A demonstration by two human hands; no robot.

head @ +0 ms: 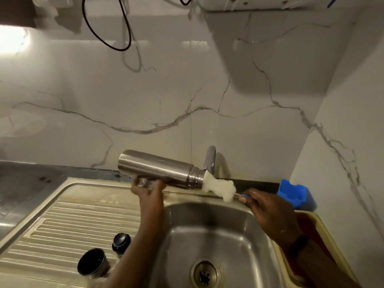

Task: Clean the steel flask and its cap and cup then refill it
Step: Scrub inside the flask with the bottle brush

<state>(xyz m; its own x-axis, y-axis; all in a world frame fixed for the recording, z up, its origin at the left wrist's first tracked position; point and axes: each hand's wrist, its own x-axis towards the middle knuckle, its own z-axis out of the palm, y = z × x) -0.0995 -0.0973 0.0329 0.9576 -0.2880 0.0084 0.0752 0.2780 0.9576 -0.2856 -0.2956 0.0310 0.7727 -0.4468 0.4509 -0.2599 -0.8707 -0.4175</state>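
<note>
While the steel flask [154,168] lies nearly level in the air above the back rim of the sink [218,231], its threaded mouth points toward three o'clock and tips slightly down. The left hand [148,191] grips it from below, fingers wrapped around the lower side of the body near its middle. At the mouth sits the white foamy head of a bottle brush [218,187] — partly in the opening, the rest bulging out toward four o'clock. The right hand [268,210] is closed around the brush's handle, of which only a blue tip shows at the fingertips; a dark band circles that wrist.

Behind the flask's mouth, at twelve o'clock of the basin, the curved tap [210,157] rises against the marble-patterned wall [166,90]. On the ribbed draining board [62,221], at eight o'clock from the flask, stand two pieces well apart from it: the steel cup [92,262], open end up, and just beside it, toward one o'clock, the dark cap [121,242]. A blue holder [295,193] sits in the corner at three o'clock of the brush, and a cream-rimmed tray [324,231] lies along the sink's right edge — partly hidden by the right forearm. The drain [205,275] shows at six o'clock in the basin.
</note>
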